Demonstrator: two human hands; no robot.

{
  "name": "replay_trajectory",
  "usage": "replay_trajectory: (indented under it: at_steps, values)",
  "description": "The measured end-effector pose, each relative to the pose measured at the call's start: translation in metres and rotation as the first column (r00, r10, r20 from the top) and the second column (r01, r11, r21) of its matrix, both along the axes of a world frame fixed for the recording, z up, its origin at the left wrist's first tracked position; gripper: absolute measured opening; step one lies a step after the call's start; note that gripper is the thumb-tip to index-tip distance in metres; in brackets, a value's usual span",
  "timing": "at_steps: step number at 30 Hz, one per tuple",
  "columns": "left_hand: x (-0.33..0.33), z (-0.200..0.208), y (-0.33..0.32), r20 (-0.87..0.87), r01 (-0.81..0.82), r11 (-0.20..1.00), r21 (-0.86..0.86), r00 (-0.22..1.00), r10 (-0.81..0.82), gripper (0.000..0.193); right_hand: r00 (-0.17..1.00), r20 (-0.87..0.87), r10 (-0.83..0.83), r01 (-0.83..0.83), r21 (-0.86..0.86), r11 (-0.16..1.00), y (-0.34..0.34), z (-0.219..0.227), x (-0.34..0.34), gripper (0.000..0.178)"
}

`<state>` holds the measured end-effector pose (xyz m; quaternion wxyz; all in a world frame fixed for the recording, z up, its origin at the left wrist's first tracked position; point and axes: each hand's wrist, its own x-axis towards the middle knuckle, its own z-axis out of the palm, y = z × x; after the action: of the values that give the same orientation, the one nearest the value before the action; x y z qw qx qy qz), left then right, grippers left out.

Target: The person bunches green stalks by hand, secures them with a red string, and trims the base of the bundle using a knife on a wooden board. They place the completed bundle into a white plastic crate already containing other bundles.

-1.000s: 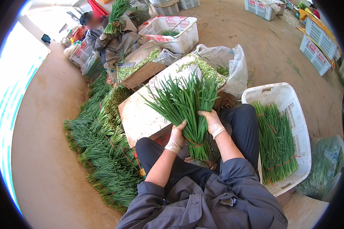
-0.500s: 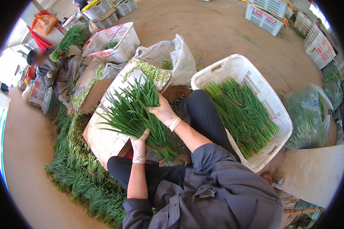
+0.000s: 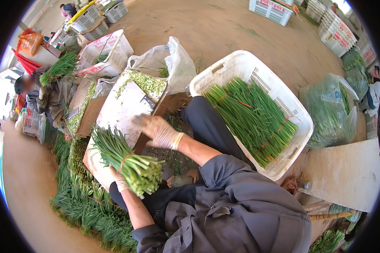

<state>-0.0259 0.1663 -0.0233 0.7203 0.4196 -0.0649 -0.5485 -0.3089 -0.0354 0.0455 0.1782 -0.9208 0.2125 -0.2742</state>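
Note:
My gloved left hand point(image 3: 120, 180) is closed around a bundle of garlic chives point(image 3: 133, 168), tied with a red band, its pale cut ends toward me and its green leaves over the board. My right hand point(image 3: 160, 131), gloved too, hovers above the board's right edge, holding nothing; its fingers stretch left, slightly blurred. On the whitish cutting board point(image 3: 112, 107), a knife point(image 3: 146, 100) with a dark handle lies beside chopped pale stem ends point(image 3: 150, 84).
To my right stands a white crate point(image 3: 293, 103) with banded chives point(image 3: 253, 116). Many bundles point(image 3: 93, 211) lie on the floor at left. A clear plastic bag point(image 3: 177, 63) sits beyond the board. Another person point(image 3: 46, 95) works at far left, holding chives point(image 3: 61, 67).
The bundle has turned so its cut ends face me, and it has moved left in my left hand. My right hand has let go of it. The knife now shows on the board.

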Motion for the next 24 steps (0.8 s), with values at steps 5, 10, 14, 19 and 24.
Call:
replay_trajectory:
  at_steps: [5, 10, 14, 19, 24]
  values:
    - [-0.001, -0.029, 0.021, 0.080, 0.075, 0.996, -0.040, 0.994, -0.072, 0.090, 0.970, 0.111, 0.215, -0.193, -0.185, 0.964, 0.050, 0.010, 0.022, 0.111]
    - [-0.028, -0.008, 0.001, 0.004, 0.256, 0.954, -0.154, 0.966, -0.258, 0.080, 0.911, 0.257, 0.321, -0.282, -0.179, 0.943, 0.058, 0.020, -0.004, 0.076]
    - [-0.046, 0.011, -0.018, -0.008, 0.367, 0.903, -0.223, 0.926, -0.378, 0.072, 0.883, 0.433, 0.180, -0.174, -0.055, 0.983, 0.058, 0.046, -0.012, 0.069]
    - [-0.061, 0.044, -0.029, -0.013, 0.450, 0.860, -0.242, 0.884, -0.467, 0.062, 0.712, 0.691, -0.126, -0.048, 0.227, 0.973, 0.018, 0.081, -0.034, 0.092]
    - [-0.062, 0.059, -0.022, -0.007, 0.209, 0.978, 0.020, 0.978, -0.209, 0.049, 0.332, 0.875, -0.352, -0.445, 0.474, 0.760, -0.033, 0.137, -0.119, 0.076]
